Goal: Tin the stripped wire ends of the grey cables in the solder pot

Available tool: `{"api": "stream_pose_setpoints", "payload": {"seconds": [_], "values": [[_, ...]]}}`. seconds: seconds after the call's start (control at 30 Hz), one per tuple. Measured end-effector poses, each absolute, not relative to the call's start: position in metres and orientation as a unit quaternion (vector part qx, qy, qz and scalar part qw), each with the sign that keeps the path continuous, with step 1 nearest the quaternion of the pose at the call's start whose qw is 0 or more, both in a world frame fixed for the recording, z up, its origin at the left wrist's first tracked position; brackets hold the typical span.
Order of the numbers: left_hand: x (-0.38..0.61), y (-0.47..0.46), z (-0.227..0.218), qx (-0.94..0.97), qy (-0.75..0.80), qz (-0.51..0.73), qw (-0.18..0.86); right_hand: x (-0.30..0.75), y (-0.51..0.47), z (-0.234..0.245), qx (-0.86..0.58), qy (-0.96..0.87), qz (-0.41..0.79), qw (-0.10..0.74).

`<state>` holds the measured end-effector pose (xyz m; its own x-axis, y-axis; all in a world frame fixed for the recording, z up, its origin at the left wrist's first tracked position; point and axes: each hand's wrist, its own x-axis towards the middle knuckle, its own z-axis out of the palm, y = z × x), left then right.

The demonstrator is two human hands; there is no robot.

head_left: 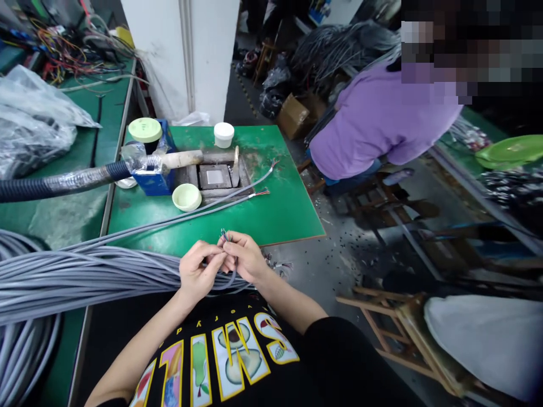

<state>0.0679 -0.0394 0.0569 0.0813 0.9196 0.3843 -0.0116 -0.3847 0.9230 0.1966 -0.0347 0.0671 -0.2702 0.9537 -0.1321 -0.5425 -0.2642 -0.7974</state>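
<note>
Both my hands meet at the near edge of the green table. My left hand and my right hand are both closed in a pinch on the end of one grey cable, which loops down below my fingers. Thin coloured wires stick up from the cable end between my fingertips. A thick bundle of grey cables runs in from the left to my left hand. Two more grey cables with stripped coloured ends lie across the table.
A metal solder pot sits mid-table with a ribbed hose leading to it, a blue box, a pale green cup and a white jar. A person in a purple top bends over at right. Wooden stools stand on the floor.
</note>
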Motion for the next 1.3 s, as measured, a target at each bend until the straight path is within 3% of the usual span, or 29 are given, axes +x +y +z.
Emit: {"api": "stream_pose_setpoints", "payload": {"seconds": [0.17, 0.43, 0.6, 0.73, 0.9, 1.3], "values": [[0.078, -0.04, 0.051, 0.487, 0.355, 0.573, 0.556, 0.2, -0.035, 0.063, -0.356, -0.35, 0.651, 0.571], [0.086, -0.035, 0.052, 0.312, 0.37, 0.574, 0.661, 0.21, -0.04, 0.069, -0.456, -0.518, 0.532, 0.49], [0.072, -0.025, 0.055, 0.269, 0.389, 0.61, 0.636, 0.213, -0.024, 0.073, -0.484, -0.563, 0.458, 0.489], [0.053, -0.02, 0.052, 0.284, 0.424, 0.614, 0.602, 0.21, -0.005, 0.075, -0.476, -0.553, 0.471, 0.496], [0.053, -0.02, 0.052, 0.299, 0.437, 0.562, 0.635, 0.197, 0.001, 0.076, -0.469, -0.563, 0.484, 0.478], [0.055, -0.015, 0.051, 0.279, 0.421, 0.593, 0.627, 0.189, 0.005, 0.077, -0.485, -0.628, 0.454, 0.406]]}}
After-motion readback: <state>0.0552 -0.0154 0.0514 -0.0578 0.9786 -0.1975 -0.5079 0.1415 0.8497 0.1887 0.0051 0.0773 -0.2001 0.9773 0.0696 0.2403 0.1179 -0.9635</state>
